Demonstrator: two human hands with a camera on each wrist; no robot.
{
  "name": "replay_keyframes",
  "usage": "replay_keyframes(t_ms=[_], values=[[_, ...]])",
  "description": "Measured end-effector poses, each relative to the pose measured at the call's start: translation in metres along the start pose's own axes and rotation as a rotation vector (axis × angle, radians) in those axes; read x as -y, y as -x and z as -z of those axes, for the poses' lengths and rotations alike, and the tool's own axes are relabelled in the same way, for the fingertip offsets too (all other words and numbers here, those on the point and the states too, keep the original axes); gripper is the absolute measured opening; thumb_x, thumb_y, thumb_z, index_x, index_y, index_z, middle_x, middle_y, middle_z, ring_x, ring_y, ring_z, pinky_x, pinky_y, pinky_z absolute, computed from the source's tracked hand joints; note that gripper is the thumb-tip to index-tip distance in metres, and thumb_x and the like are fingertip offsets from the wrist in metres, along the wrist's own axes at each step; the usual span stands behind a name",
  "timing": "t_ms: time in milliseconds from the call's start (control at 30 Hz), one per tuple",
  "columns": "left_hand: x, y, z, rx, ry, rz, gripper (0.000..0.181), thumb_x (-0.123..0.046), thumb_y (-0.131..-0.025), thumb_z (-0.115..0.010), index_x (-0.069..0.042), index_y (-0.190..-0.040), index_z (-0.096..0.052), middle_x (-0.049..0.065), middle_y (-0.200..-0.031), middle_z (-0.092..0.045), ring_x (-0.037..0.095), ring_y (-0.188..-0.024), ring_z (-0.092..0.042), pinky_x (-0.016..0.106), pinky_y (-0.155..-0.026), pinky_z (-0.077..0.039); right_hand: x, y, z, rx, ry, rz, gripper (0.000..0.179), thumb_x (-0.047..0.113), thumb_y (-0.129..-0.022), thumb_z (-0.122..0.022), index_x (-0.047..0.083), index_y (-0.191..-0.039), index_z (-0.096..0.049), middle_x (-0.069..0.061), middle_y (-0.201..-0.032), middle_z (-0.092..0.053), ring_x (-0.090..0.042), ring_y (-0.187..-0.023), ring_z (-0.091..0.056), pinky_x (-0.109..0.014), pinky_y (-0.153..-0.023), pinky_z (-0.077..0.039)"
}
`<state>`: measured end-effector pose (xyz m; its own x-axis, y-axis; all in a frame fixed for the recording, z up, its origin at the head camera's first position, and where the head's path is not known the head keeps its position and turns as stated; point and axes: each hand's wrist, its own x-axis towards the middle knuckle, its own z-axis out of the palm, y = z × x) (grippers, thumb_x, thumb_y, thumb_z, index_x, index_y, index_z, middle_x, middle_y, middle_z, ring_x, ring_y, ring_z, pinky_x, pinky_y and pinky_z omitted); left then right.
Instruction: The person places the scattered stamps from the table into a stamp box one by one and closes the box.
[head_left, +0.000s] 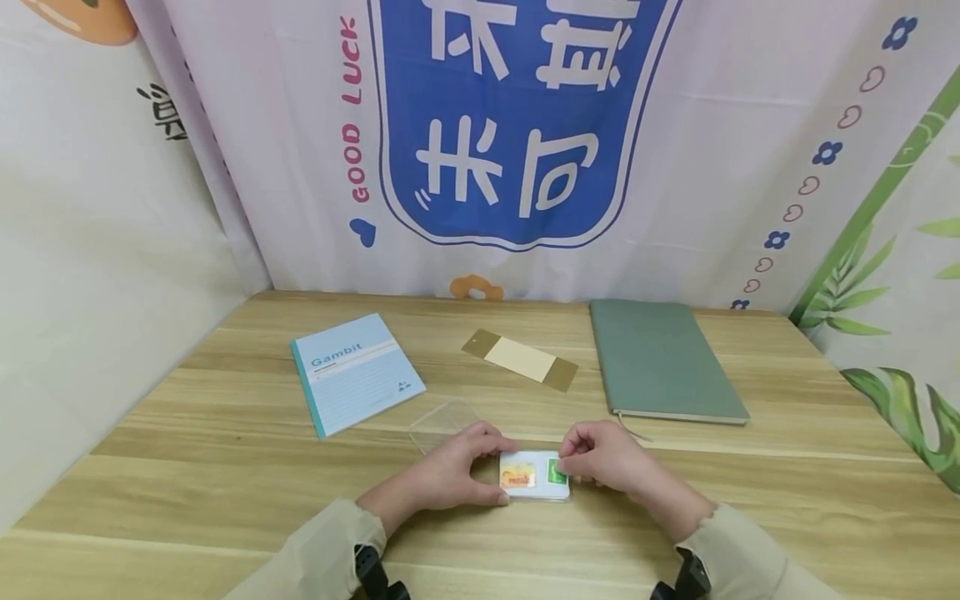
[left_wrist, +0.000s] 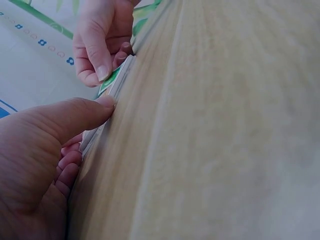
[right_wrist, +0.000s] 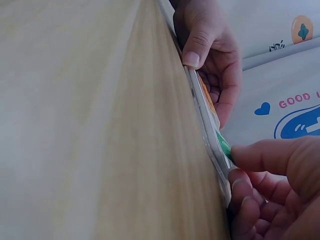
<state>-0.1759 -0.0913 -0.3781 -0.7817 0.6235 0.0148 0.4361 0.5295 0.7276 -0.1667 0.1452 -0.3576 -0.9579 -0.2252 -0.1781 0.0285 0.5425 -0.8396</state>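
A small white rounded slab (head_left: 542, 485) with a clear rim lies flat on the table. An orange-yellow sticker (head_left: 517, 475) sits on its left part, a green sticker (head_left: 555, 472) at its right end. My left hand (head_left: 453, 471) grips the slab's left end, thumb on the near edge and fingers at the far edge. With thumb and forefinger my right hand (head_left: 609, 457) pinches the green sticker. In the right wrist view the green sticker (right_wrist: 223, 145) stands slightly raised at the thumb; how much of it is stuck down I cannot tell.
A clear plastic lid or tray (head_left: 442, 421) lies just behind my left hand. Farther back are a light blue notebook (head_left: 360, 373), a brown and cream card strip (head_left: 521, 358) and a grey-green notebook (head_left: 667, 362). A printed curtain (head_left: 300, 167) hangs behind the table.
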Motion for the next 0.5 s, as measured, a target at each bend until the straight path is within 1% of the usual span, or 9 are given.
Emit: replay_keyframes(t_ms=[100,233,500], values=[[0.0002,0.0,-0.0001,-0.003,0.001,-0.004,0.053,-0.028,-0.074,-0.077,-0.014,-0.122,-0.059,-0.006,-0.11,-0.049,0.012,-0.102,-0.047,0.031,-0.094,-0.038,0.0008,-0.0014,-0.0006,-0.004,0.008,-0.018,0.01,0.009,-0.078,-0.07,0.006,-0.079,-0.06,-0.002,-0.067,-0.052,-0.013,-0.054,-0.043,-0.023,-0.046,-0.034],[0.0004,-0.0006,0.0,-0.007,-0.005,-0.01,0.054,-0.028,-0.074,-0.077,-0.014,-0.123,-0.059,-0.005,-0.111,-0.049,0.012,-0.102,-0.047,0.031,-0.095,-0.038,0.0012,-0.003,-0.0006,0.006,0.016,-0.02,0.009,0.008,-0.078,-0.07,0.006,-0.079,-0.061,-0.002,-0.068,-0.053,-0.013,-0.054,-0.044,-0.023,-0.047,-0.035],[0.0012,-0.0007,-0.0005,-0.007,-0.005,-0.017,0.054,-0.027,-0.074,-0.077,-0.014,-0.123,-0.059,-0.005,-0.11,-0.049,0.013,-0.103,-0.047,0.032,-0.094,-0.038,0.0006,-0.0061,-0.0017,0.023,0.023,-0.021,0.009,0.009,-0.079,-0.07,0.007,-0.078,-0.061,-0.001,-0.064,-0.049,-0.012,-0.053,-0.042,-0.022,-0.045,-0.031]])
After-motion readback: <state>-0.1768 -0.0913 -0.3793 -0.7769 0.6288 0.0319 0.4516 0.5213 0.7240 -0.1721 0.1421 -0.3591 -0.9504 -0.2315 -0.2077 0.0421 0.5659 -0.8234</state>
